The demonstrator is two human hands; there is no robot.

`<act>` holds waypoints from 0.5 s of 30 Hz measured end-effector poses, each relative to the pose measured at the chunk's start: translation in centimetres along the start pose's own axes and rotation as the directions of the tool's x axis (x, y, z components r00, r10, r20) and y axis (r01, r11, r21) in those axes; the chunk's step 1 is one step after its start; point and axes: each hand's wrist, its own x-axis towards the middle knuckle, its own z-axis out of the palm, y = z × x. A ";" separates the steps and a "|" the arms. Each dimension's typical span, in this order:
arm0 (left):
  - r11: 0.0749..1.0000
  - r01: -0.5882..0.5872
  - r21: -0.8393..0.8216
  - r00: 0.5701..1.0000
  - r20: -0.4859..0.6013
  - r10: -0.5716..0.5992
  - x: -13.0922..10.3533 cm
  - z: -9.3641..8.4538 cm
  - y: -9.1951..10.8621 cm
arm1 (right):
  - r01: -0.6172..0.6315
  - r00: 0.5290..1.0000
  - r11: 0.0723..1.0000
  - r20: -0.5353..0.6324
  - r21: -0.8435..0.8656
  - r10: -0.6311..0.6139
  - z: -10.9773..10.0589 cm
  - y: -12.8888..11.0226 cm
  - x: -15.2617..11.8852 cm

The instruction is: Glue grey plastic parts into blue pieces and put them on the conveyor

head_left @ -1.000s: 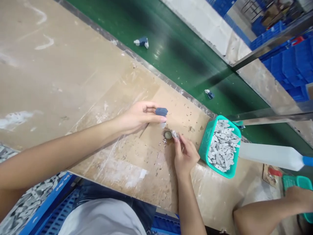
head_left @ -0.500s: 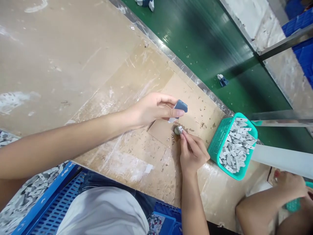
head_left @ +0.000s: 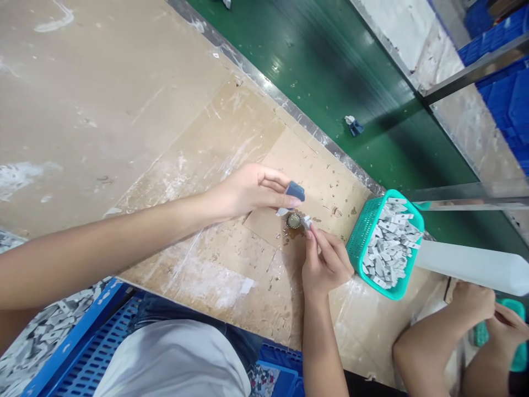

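My left hand [head_left: 258,193] is closed on a small dark blue and white plastic part [head_left: 295,191], held just above the board between thumb and fingers. My right hand [head_left: 326,259] pinches a small white-grey plastic piece [head_left: 307,221] at its fingertips. Left of that piece a bottle cap [head_left: 294,221] lies on the board, apparently with liquid in it, and a wet brownish patch surrounds it. The piece is close beside the cap's right edge; whether it touches the rim I cannot tell.
A teal basket [head_left: 356,234] of white-grey pieces stands right of my hands. Beyond the table edge runs a green belt [head_left: 306,71] carrying a blue and white part [head_left: 354,125]. At lower right are a co-worker's hands [head_left: 475,300]. A blue crate [head_left: 78,344] sits lower left.
The small piece in my right hand has moved off the bottle cap to its right side, leaving the cap in full view. My left hand still holds the blue and white part, now slightly lower.
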 end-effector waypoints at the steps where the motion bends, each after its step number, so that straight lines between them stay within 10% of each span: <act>1: 0.999 -0.005 0.036 1.000 0.020 0.005 -0.1 0.0 -0.1 | -0.006 1.000 1.000 -0.028 -0.011 0.005 -0.2 -0.1 0.1; 7: 0.978 0.021 0.207 0.985 0.163 -0.056 -1.0 0.7 -0.5 | -0.172 0.984 0.984 -0.046 0.034 0.174 -1.5 -1.1 0.6; 15: 0.950 0.033 0.310 0.999 0.028 -0.043 -1.3 0.9 0.1 | -0.105 0.995 0.993 0.009 0.061 0.104 -0.7 -0.9 0.6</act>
